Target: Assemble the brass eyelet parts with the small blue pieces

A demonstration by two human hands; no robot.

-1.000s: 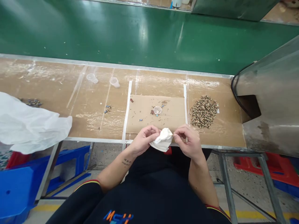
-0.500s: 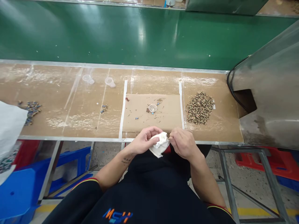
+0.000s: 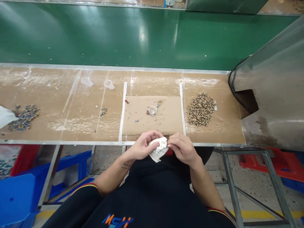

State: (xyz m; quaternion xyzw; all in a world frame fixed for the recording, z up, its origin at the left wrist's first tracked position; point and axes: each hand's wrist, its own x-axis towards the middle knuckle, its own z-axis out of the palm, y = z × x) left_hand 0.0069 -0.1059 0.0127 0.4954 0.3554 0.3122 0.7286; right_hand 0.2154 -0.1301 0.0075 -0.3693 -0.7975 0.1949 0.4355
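My left hand (image 3: 143, 145) is closed round a crumpled white cloth (image 3: 157, 152) at the front edge of the table. Against the cloth's right side, my right hand (image 3: 182, 146) has its fingers pinched together; what lies between them is too small to make out. Just beyond my hands is a cardboard sheet (image 3: 171, 118) with a small clear cup (image 3: 152, 110) on it. Small blue and reddish pieces and dark smears surround the cup. To the right lies a heap of small brass-and-dark parts (image 3: 201, 109).
Two translucent plastic cups (image 3: 86, 81) lie toward the back left. Small blue-and-brass parts (image 3: 25, 117) are piled at far left beside a white sheet (image 3: 6, 116). A metal housing (image 3: 273, 82) with a black cable bounds the right. A green belt (image 3: 114, 34) runs behind.
My right hand has shifted slightly left, closer against the cloth. The white sheet at far left has drawn back, showing more of the blue-and-brass parts. The view has moved a little.
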